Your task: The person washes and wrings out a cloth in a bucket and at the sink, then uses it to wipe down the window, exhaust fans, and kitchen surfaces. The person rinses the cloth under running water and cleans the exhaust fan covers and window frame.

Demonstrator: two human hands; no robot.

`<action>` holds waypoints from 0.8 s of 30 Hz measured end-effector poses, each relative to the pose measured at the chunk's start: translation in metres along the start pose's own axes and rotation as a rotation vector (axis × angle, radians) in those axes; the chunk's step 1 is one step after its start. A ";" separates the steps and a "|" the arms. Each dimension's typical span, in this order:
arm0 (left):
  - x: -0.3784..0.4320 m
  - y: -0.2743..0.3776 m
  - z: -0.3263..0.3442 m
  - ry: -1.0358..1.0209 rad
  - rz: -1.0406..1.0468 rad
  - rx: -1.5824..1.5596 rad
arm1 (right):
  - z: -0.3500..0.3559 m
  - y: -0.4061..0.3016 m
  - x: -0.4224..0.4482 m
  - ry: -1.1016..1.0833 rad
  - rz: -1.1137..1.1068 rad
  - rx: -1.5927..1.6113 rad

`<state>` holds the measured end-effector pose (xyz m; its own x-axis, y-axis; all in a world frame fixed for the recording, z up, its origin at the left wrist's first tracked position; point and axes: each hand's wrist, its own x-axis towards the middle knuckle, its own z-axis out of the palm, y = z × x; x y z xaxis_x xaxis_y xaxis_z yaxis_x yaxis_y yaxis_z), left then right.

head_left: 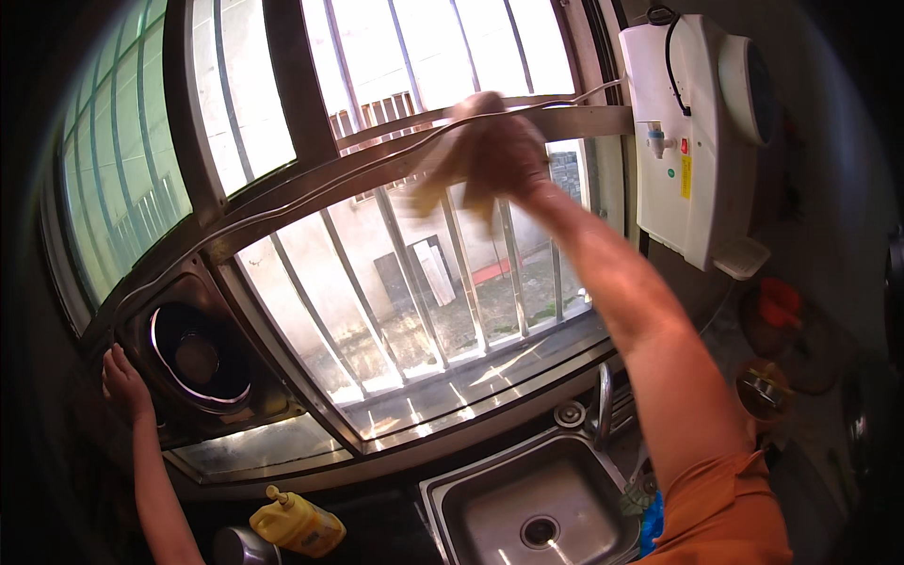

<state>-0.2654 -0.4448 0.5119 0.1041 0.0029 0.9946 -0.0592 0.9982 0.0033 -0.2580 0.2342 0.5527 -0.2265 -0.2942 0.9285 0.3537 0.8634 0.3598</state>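
Note:
My right hand (505, 159) is raised against the window with a yellowish-brown cloth (431, 191) in its grip. Motion blurs both of them. Behind the hand run the window's metal crossbar (296, 205) and a thin pale cable (339, 169) along it. At far left, my left hand (126, 381) is against the outer edge of a metal exhaust fan panel (265, 381) set in the window frame. Its fingers point upward, and dim light hides how they meet the edge.
A stainless steel sink (452, 505) with a curved faucet (604, 406) lies below the window. A yellow pump bottle (300, 522) stands beside a metal pot (244, 547). The white water dispenser (671, 191) hangs at right. Metal bars (406, 282) stand outside the glass.

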 end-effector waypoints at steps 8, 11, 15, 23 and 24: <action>0.003 -0.047 0.009 -0.051 0.036 -0.043 | -0.097 0.112 -0.003 -1.143 0.072 -0.282; -0.010 0.008 -0.006 -0.071 0.036 -0.055 | -0.071 0.111 0.002 -1.122 0.173 -0.358; -0.007 0.021 -0.023 -0.118 -0.068 -0.108 | -0.018 0.113 -0.032 -1.042 0.272 -0.470; -0.003 0.026 -0.032 -0.168 -0.084 -0.084 | -0.044 -0.056 -0.007 -0.237 0.483 0.626; -0.001 0.023 -0.033 -0.164 -0.070 -0.056 | -0.055 -0.064 0.003 -0.311 0.424 0.404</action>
<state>-0.2339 -0.4201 0.5080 -0.0572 -0.0713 0.9958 -0.0021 0.9974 0.0713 -0.2314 0.1550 0.5376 -0.4153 0.1851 0.8907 0.1153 0.9819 -0.1504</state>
